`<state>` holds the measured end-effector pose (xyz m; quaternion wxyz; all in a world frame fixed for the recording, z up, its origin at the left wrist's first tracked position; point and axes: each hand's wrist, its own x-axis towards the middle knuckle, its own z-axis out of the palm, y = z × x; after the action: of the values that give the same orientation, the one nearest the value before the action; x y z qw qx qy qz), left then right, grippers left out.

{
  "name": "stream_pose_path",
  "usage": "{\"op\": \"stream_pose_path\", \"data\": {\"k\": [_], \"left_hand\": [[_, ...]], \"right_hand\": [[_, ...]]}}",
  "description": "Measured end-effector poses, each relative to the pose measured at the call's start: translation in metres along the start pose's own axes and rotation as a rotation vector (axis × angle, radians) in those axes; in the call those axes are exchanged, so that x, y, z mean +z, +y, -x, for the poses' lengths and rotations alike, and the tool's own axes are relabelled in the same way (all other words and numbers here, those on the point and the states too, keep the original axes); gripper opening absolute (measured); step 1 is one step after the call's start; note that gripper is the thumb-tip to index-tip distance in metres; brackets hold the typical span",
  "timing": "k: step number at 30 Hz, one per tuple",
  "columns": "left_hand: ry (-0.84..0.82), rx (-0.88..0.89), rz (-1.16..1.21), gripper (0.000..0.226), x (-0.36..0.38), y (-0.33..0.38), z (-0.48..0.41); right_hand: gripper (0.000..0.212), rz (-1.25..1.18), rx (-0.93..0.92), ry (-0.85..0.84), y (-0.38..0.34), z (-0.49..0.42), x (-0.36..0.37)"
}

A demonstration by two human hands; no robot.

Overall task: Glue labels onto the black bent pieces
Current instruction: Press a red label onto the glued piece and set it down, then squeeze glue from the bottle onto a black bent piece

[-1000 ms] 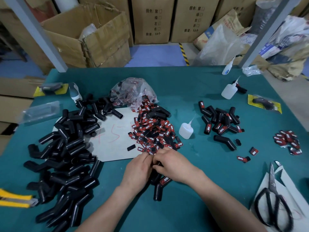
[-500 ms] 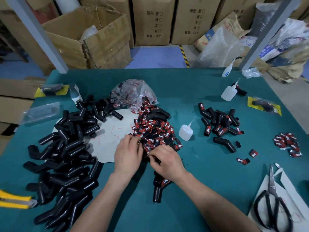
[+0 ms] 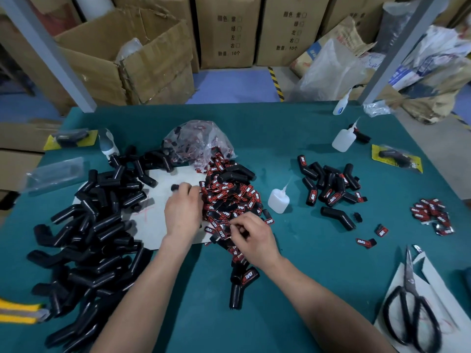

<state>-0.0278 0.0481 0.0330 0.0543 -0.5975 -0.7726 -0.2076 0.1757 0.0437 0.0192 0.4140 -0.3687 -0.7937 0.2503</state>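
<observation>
A heap of red-and-black labels (image 3: 229,200) lies mid-table, partly on a white sheet (image 3: 155,225). My right hand (image 3: 252,238) is at the heap's near edge, thumb and fingers pinching one label (image 3: 224,231). My left hand (image 3: 182,210) reaches along the heap's left side, its fingertips at a small black piece (image 3: 174,187) on the sheet; the grip is blurred. One black bent piece with a label on it (image 3: 239,281) lies just below my right wrist. Unlabelled black bent pieces (image 3: 84,238) are piled at the left. A small glue bottle (image 3: 278,200) stands right of the heap.
Labelled bent pieces (image 3: 331,187) are grouped at the right, with a smaller clump of labels (image 3: 430,212) beyond. Two more glue bottles (image 3: 342,141) (image 3: 341,105) stand at the back right. Scissors (image 3: 410,309) lie front right, a yellow knife (image 3: 20,312) front left, a plastic bag (image 3: 198,141) behind the heap.
Both hands have left the labelled bent piece and moved forward into the label heap. The left hand has gone further forward and left; the right now pinches a label.
</observation>
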Motion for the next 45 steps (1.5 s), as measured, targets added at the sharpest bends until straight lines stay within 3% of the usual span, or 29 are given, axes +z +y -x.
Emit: {"op": "stream_pose_path", "data": {"k": [4, 7, 9, 12, 15, 23, 30, 34, 37, 39, 41, 43, 45], "left_hand": [[0.143, 0.036, 0.408, 0.015, -0.01, 0.039, 0.053], [0.114, 0.015, 0.803, 0.021, -0.017, 0.052, 0.08], [0.094, 0.044, 0.924, 0.029, -0.019, 0.046, 0.084], [0.15, 0.187, 0.797, 0.034, -0.013, 0.028, 0.085], [-0.002, 0.102, 0.921, 0.038, -0.003, 0.027, 0.088], [0.127, -0.003, 1.001, 0.034, 0.006, 0.024, 0.09], [-0.016, -0.103, 0.959, 0.033, 0.006, 0.024, 0.089], [-0.012, -0.209, 1.018, 0.036, -0.002, 0.031, 0.089], [0.033, -0.266, 1.103, 0.036, -0.002, 0.027, 0.089], [0.021, -0.318, 1.135, 0.044, 0.0, 0.025, 0.086], [0.023, -0.348, 1.162, 0.051, 0.001, 0.026, 0.085], [0.035, -0.341, 1.17, 0.052, -0.001, 0.027, 0.084], [0.041, -0.34, 1.167, 0.052, -0.001, 0.025, 0.083]], "right_hand": [[0.044, -0.035, 0.001, -0.03, 0.002, -0.005, -0.002], [0.036, 0.003, -0.115, -0.036, 0.005, -0.004, 0.0], [0.035, -0.052, -0.092, -0.025, 0.006, 0.0, -0.001], [0.037, -0.267, 0.12, 0.01, -0.006, 0.004, -0.006], [0.032, -0.384, 0.117, 0.013, -0.005, 0.002, -0.006], [0.031, -0.332, 0.066, 0.049, -0.001, 0.006, -0.005], [0.027, -0.181, 0.02, 0.063, 0.002, 0.003, -0.009], [0.027, -0.028, -0.068, 0.445, 0.014, 0.004, -0.02], [0.043, 0.043, 0.176, 0.613, 0.031, -0.007, -0.032], [0.058, -0.012, 0.47, 0.51, 0.041, -0.016, -0.038], [0.05, -0.04, 0.656, 0.336, 0.048, -0.019, -0.04], [0.03, -0.01, 0.651, 0.26, 0.048, -0.019, -0.039], [0.025, -0.032, 0.571, 0.247, 0.039, -0.018, -0.037]]}}
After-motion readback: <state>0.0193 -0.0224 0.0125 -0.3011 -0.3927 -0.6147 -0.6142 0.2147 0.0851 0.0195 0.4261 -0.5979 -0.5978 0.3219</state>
